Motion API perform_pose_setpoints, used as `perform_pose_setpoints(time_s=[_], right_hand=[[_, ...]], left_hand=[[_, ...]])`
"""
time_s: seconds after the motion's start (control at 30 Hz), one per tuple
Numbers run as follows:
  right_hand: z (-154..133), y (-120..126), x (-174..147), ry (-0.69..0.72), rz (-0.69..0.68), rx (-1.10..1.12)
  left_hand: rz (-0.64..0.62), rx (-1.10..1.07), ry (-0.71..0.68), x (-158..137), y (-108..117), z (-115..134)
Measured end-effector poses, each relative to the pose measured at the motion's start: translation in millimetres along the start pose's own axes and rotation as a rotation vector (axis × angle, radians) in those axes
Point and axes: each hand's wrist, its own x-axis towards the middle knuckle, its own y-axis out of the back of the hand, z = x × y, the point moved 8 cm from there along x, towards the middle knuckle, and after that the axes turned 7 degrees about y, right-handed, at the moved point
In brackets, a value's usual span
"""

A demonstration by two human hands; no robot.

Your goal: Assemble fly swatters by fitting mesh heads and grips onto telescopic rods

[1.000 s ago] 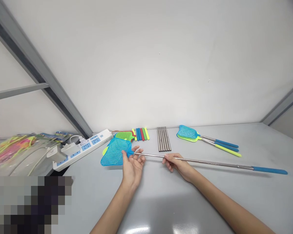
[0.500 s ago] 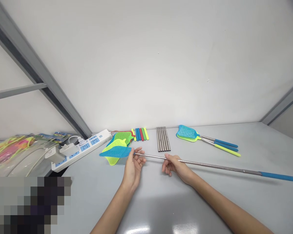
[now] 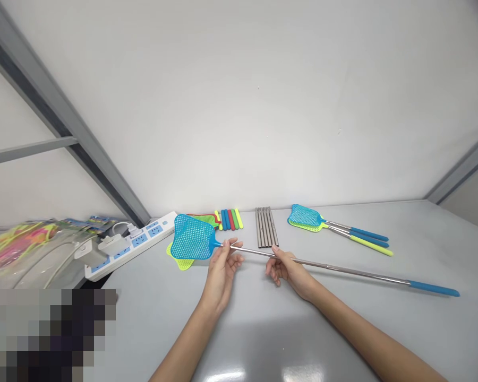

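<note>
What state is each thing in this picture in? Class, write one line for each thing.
Blue fly swatter: rod pulled out long, held off the table.
Left hand: closed on the rod by the head.
Right hand: pinching the rod further along.
Two finished swatters: stacked, lying flat.
Metal rods: lying side by side.
Power strip: plugs inserted.

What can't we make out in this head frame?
- Lower left corner of the head view: pixelated block, contents unreadable.
- Colourful packets behind the white power strip: blurred and cut by the left edge.
- Yellow-green mesh swatter head: mostly covered by the blue mesh fly swatter held by the left hand and right hand.
- Thin metal rods: too small to tell ends.
</note>
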Motion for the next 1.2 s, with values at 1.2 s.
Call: perform_pose_setpoints(time_s=[1.2], right_hand=[[3, -24, -10, 0.012, -0.267, 0.127]], left_hand=[[-0.057, 0.018, 0.068, -16, -11, -30]])
